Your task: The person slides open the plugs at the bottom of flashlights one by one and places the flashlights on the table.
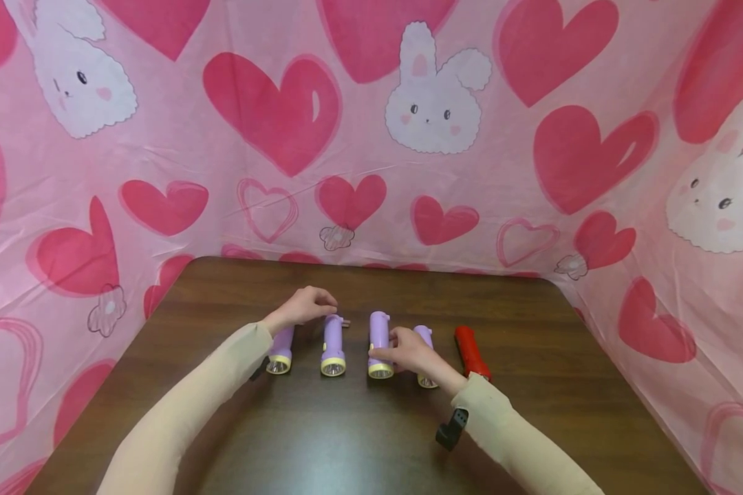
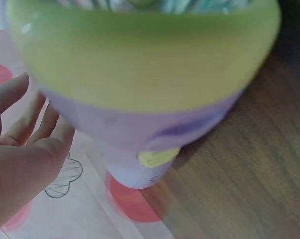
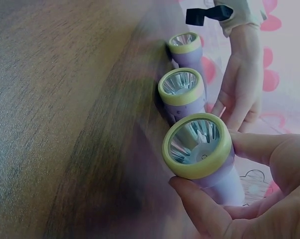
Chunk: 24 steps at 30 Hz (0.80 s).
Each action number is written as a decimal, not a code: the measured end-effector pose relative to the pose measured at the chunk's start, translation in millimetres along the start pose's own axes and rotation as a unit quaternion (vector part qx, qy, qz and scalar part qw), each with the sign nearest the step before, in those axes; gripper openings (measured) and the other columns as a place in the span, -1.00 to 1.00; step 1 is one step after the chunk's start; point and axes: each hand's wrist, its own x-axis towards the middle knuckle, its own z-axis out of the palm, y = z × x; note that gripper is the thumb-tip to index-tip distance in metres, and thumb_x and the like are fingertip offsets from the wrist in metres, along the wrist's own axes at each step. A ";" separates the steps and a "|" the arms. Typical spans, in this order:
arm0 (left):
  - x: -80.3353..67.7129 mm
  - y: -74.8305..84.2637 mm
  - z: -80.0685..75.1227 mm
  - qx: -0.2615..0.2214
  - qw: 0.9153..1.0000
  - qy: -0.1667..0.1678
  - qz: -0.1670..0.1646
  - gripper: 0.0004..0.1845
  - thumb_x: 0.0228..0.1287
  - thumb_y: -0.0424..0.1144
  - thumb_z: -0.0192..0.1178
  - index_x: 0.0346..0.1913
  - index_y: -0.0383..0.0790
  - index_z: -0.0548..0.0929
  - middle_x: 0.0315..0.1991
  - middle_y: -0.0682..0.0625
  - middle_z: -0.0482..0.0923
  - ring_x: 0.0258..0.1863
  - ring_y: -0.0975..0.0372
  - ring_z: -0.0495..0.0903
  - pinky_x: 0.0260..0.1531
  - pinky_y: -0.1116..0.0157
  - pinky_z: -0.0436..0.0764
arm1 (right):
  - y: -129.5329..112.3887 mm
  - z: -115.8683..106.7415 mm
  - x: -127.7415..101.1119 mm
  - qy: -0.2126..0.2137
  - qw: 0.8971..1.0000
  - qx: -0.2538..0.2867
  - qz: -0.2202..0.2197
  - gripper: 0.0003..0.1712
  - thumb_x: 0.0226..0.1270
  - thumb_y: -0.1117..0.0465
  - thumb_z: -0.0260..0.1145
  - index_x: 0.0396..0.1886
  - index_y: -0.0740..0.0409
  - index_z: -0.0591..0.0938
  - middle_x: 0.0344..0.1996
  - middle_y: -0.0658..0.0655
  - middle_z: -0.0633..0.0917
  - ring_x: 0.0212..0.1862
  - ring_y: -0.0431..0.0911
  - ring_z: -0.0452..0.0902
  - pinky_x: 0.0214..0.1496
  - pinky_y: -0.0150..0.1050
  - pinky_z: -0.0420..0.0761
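Head view: we see four purple flashlights and one red flashlight lying in a row on the dark wooden desk, lenses facing the person, which keeps them lined up. The right hand has its grip curled around the third purple flashlight, thumb and fingers pinching near the yellow lens ring, apparently to steady it. The left hand hovers loosely curled over the far end of the second purple flashlight; we cannot tell whether it touches.
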 end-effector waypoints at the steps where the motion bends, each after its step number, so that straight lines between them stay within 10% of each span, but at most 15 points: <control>1: -0.1 0.4 -0.7 -0.004 1.000 0.001 -0.001 -0.70 0.33 -0.20 0.25 0.00 -0.33 0.70 -0.04 -0.20 0.73 -0.25 0.15 0.62 -0.46 0.29 0.63 | 0.2 0.1 -0.2 0.001 1.000 0.004 -0.002 -0.39 0.18 0.06 0.49 0.04 0.42 0.53 -0.21 0.25 0.67 -0.29 -0.08 0.62 -0.25 -0.13 0.75; 12: -2.2 4.4 -9.1 -0.007 0.999 0.033 0.018 -0.71 0.33 -0.19 0.25 -0.01 -0.29 0.72 -0.02 -0.17 0.74 0.06 0.01 0.65 0.09 0.05 0.60 | 0.8 2.0 -2.5 0.014 1.000 0.001 -0.012 -0.38 0.18 0.06 0.49 0.07 0.38 0.52 -0.19 0.24 0.67 -0.29 -0.07 0.60 -0.22 -0.13 0.75; 24: -6.4 12.7 -12.9 -0.021 0.998 0.042 0.031 -0.71 0.33 -0.20 0.26 0.00 -0.30 0.71 -0.03 -0.17 0.74 0.01 0.03 0.66 0.05 0.07 0.62 | -3.1 0.7 -7.6 0.045 0.997 -0.032 -0.054 -0.37 0.15 0.05 0.49 0.06 0.40 0.53 -0.24 0.23 0.69 -0.33 -0.10 0.55 -0.31 -0.23 0.68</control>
